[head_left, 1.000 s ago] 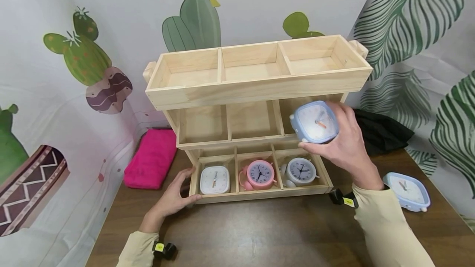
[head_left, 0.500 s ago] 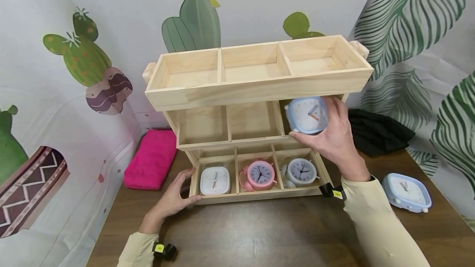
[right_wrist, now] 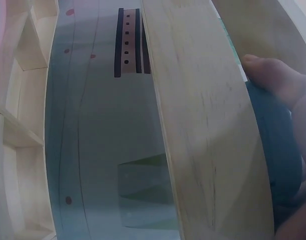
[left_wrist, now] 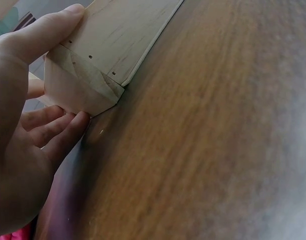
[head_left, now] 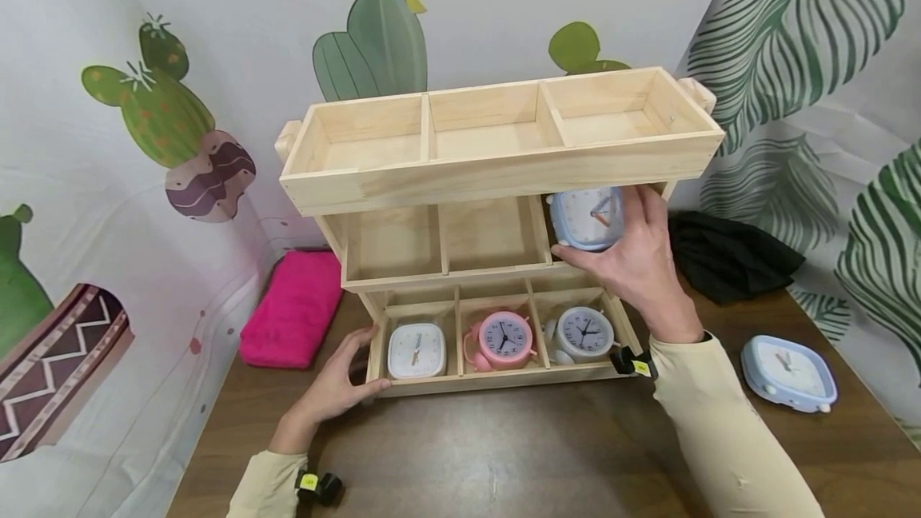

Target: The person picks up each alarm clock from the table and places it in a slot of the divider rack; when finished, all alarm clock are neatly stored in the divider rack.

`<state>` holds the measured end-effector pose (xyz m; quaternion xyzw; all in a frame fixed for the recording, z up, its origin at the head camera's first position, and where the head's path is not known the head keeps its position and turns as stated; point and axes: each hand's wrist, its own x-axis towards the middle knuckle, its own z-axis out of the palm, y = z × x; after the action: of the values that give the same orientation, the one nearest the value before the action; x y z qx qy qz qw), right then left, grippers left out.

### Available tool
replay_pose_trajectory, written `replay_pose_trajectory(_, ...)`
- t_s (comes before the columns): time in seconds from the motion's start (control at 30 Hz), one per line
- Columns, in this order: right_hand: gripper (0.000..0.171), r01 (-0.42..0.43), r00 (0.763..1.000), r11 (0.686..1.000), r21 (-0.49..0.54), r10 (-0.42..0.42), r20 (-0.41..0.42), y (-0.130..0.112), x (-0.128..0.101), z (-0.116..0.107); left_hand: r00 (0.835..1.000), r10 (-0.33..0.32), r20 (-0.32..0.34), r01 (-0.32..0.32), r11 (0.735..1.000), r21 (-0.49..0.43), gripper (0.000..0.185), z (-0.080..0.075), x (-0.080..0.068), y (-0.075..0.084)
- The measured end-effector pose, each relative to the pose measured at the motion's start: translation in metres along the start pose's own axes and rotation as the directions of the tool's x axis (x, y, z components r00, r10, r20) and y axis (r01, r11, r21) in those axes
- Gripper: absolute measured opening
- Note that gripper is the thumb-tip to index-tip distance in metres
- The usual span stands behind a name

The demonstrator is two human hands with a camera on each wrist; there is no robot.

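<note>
- Head view, centre right of the frame: my right hand (head_left: 633, 262) curls its fingers round a blue square clock (head_left: 586, 218), and my grip pinches it at the mouth of the right compartment of the middle tier of the wooden rack (head_left: 496, 174), just under the top tray.
- Right wrist view, right edge of the frame: my thumb lies on the blue clock's rim (right_wrist: 278, 150), close behind a pale wooden board.
- Lower left of the head view: my left hand (head_left: 334, 386) rests against the rack's bottom left corner, fingers spread and fairly straight; the left wrist view shows thumb above and fingers below that corner (left_wrist: 88, 90).
- Bottom tier, left to right: a white square clock (head_left: 416, 348), a pink round clock (head_left: 505, 337), a grey round clock (head_left: 583, 332).
- Right edge of the head view: a second blue clock (head_left: 789, 372) lies on the desk (head_left: 504, 454), well apart from the rack.
- Left of the rack lies a pink towel (head_left: 293, 308); right of it, a black cloth (head_left: 727, 254).
</note>
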<state>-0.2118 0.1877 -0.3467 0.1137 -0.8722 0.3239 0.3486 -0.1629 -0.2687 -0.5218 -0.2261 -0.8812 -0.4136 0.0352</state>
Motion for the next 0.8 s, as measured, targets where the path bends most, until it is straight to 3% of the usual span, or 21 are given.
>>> replay_pose_trajectory(0.23, 0.126, 0.073, 0.997, 0.996, -0.055, -0.074, -0.023, 0.002, 0.0, 0.003, 1.0, -0.017, 0.009, 0.017, 0.999, -0.03, 0.089, 0.001, 0.0, 0.0)
replay_pose_trajectory(0.8, 0.119, 0.089, 0.994, 0.99, -0.11, -0.081, 0.07, -0.008, 0.003, -0.003, 0.999, -0.025, 0.021, 0.025, 0.999, -0.036, 0.089, -0.001, 0.0, 0.001)
